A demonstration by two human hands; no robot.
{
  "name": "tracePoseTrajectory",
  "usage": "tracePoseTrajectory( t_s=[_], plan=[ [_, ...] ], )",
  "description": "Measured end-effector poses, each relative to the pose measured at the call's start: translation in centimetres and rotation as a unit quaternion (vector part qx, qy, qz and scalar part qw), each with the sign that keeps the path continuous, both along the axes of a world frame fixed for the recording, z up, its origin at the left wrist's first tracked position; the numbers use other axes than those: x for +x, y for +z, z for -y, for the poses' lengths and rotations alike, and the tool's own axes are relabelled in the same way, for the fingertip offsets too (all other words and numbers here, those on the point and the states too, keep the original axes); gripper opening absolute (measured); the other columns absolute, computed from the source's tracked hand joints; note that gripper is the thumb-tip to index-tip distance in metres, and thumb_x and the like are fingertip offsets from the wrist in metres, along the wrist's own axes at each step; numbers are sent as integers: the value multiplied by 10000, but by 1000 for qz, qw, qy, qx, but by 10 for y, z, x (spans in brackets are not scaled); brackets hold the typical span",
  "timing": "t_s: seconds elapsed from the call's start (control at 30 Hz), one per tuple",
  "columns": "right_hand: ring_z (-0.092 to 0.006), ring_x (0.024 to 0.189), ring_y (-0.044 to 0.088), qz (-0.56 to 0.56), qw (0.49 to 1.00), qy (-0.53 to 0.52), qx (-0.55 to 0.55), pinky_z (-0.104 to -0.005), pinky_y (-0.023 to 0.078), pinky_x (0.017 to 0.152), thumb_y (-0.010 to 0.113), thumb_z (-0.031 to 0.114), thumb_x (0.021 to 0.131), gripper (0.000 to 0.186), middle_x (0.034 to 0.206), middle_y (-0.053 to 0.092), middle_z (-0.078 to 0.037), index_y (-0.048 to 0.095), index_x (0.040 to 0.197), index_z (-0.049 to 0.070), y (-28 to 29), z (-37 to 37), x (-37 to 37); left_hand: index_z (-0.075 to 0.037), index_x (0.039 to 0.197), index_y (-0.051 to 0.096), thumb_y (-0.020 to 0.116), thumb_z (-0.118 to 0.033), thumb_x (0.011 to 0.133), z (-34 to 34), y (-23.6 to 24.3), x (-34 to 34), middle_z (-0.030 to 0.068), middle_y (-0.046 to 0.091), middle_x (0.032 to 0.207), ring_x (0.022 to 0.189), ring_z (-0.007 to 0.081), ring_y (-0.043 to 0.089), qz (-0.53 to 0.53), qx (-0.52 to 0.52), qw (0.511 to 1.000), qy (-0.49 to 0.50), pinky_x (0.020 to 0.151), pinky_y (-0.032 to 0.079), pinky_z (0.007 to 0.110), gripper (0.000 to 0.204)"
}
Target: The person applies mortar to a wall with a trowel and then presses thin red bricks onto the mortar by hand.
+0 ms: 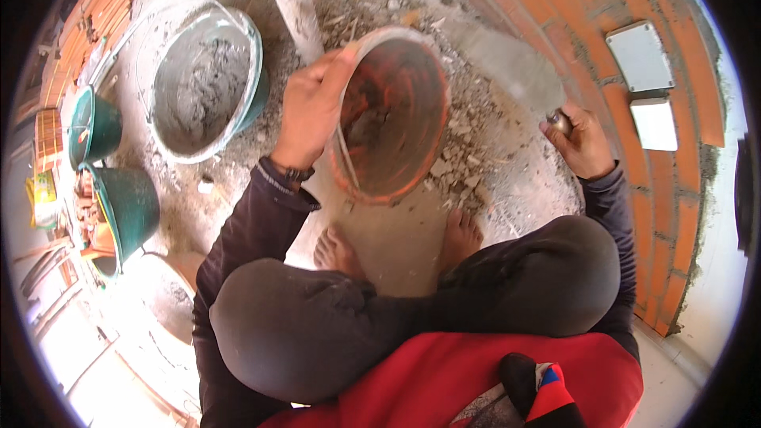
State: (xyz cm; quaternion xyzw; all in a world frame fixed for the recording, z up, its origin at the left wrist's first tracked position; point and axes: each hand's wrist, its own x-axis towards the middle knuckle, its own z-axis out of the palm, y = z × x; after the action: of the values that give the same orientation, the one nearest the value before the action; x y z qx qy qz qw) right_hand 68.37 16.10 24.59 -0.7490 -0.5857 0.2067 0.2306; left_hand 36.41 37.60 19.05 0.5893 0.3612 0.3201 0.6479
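Observation:
My left hand [313, 107] is closed on the left rim of an orange bucket [434, 139], tilted so its mortar-smeared inside shows. Some grey mortar seems to lie in it, in shadow. To the right, my right hand [585, 143] grips the handle of a trowel [515, 63]; the rounded handle end shows by the thumb. Its wide, mortar-coated blade points up and left, close to the brick wall. Left of the orange bucket stands a large green bucket [258, 87] of wet grey mortar [208, 79].
An unplastered brick wall [590, 0] with two white boxes [640, 55] curves along the right. Rubble [468, 139] covers the floor around my bare feet [337, 252]. A mortar-spattered post [292, 0] stands beyond the buckets. More green buckets [131, 202] and stacked bricks [103, 0] are at left.

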Motion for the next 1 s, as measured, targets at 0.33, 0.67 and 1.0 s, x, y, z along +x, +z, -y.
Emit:
tracePoseTrajectory(
  t_s=[0.33, 0.67, 1.0],
  plan=[
    [-334, 776, 655, 293, 925, 223, -92, -437, 522, 680, 635, 171, 814, 216, 838, 647, -126, 622, 1015, 94, -28, -66, -60, 19, 1083, 693, 557, -293, 1005, 2, -4, 1, 15, 689, 987, 861, 64, 584, 49, -28, 998, -20, 786, 465, 220, 349],
    [-307, 761, 674, 363, 867, 335, -65, -424, 540, 682, 594, 118, 774, 351, 887, 636, -148, 613, 1104, -2, -36, -87, -100, 27, 1096, 696, 560, -244, 1008, 3, -10, 1, 12, 673, 1014, 893, 57, 560, 73, -45, 996, -36, 824, 446, 220, 315],
    [-329, 748, 667, 145, 915, 351, -139, -425, 528, 674, 637, 101, 714, 263, 786, 657, -185, 688, 960, 22, -45, -85, -73, 51, 1037, 698, 570, -248, 1004, 0, -17, -6, 3, 662, 978, 845, 49, 527, 82, -23, 996, -7, 759, 430, 215, 327]
  ],
)
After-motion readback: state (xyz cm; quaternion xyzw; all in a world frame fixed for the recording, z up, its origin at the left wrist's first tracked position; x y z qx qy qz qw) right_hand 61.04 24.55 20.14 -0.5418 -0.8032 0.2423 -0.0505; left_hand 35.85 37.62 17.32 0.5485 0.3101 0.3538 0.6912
